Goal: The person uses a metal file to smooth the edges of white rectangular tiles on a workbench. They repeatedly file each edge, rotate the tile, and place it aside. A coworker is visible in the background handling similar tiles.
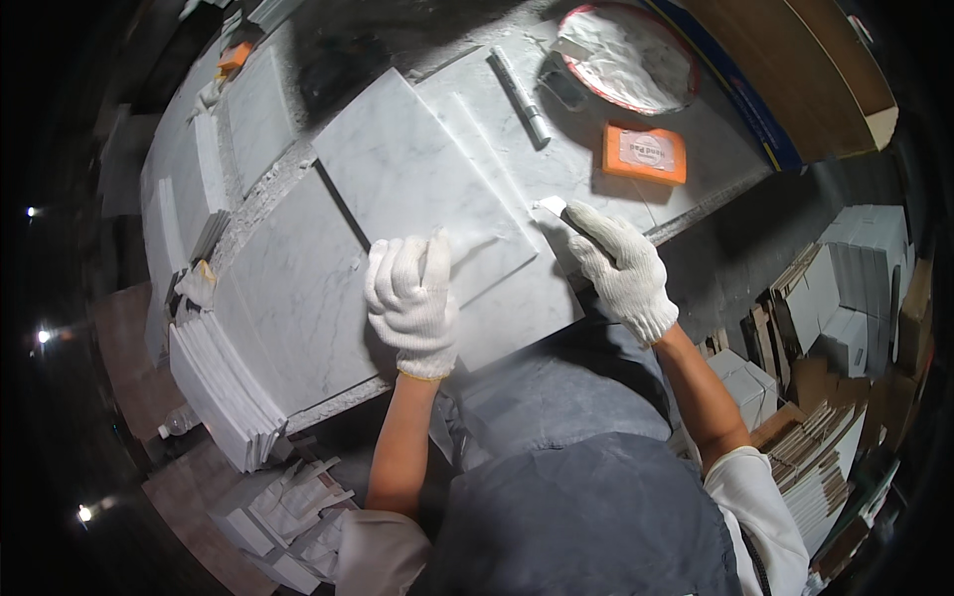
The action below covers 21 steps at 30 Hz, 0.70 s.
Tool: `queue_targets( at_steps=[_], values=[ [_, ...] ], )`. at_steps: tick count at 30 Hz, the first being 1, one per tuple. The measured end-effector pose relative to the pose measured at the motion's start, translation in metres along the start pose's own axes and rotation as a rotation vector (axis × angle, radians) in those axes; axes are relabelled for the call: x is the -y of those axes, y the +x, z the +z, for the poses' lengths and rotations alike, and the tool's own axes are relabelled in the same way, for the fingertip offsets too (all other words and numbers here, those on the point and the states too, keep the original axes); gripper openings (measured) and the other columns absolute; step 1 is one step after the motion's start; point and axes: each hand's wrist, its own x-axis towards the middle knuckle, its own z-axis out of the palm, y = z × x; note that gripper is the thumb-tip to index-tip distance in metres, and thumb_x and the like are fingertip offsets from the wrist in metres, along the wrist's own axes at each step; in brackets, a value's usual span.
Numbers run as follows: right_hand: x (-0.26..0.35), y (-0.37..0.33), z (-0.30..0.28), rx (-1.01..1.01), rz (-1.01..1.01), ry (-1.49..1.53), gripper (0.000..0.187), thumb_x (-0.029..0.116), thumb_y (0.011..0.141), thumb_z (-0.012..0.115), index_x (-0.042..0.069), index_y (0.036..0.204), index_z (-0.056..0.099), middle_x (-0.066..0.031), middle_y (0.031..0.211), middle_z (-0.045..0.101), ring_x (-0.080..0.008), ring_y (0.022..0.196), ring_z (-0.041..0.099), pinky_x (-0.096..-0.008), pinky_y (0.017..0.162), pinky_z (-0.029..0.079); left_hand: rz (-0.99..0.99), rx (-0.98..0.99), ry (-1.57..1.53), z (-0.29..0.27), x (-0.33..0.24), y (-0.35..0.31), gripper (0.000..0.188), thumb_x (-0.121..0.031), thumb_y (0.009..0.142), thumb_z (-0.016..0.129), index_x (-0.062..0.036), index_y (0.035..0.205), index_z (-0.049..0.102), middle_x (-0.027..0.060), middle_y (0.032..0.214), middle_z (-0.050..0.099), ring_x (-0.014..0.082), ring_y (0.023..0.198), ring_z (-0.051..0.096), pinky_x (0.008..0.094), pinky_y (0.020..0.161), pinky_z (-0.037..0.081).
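A grey-veined white marble tile (397,149) lies tilted across other marble tiles on the bench. My left hand (412,303), in a white knit glove, has its fingers bent around the near edge of that tile; the thumb side is partly hidden. My right hand (626,268), gloved the same way, is closed on a small flat white piece like a scraper blade (552,206), just beside the tile's right edge. Most of the piece is covered by the fingers. Under the top tile, another marble tile (527,318) shows toward my body.
Beyond my right hand lie an orange hand pad (644,155), a grey marker-like tube (519,96) and a red-rimmed tub of white paste (631,60). An open cardboard box (795,70) stands far right. Stacked tiles (224,392) line the left edge; cartons (865,268) stand at right.
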Motion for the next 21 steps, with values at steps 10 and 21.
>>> queue_targets(
  at_steps=[10, 21],
  values=[
    [0.017, 0.006, -0.002, 0.127, 0.27, 0.295, 0.04, 0.009, 0.103, 0.055, -0.005, 0.14, 0.056, -0.0123, 0.115, 0.071, -0.0152, 0.081, 0.071, -0.0279, 0.077, 0.058, -0.523, -0.062, -0.439, -0.014, 0.009, -0.008, 0.044, 0.003, 0.086, 0.069, -0.0049, 0.129, 0.064, 0.0116, 0.12, 0.064, 0.0273, 0.112, 0.063, 0.0386, 0.098, 0.052],
    [0.019, 0.007, -0.012, 0.166, 0.424, 0.47, 0.044, 0.017, 0.101, 0.065, 0.005, 0.143, 0.059, 0.0006, 0.108, 0.069, -0.0029, 0.067, 0.052, -0.0199, 0.057, 0.046, -1.16, -0.151, -0.566, 0.015, 0.15, -0.043, 0.047, -0.022, 0.09, 0.076, 0.0022, 0.127, 0.058, 0.0128, 0.117, 0.065, 0.023, 0.108, 0.061, 0.0369, 0.098, 0.046]
  ],
)
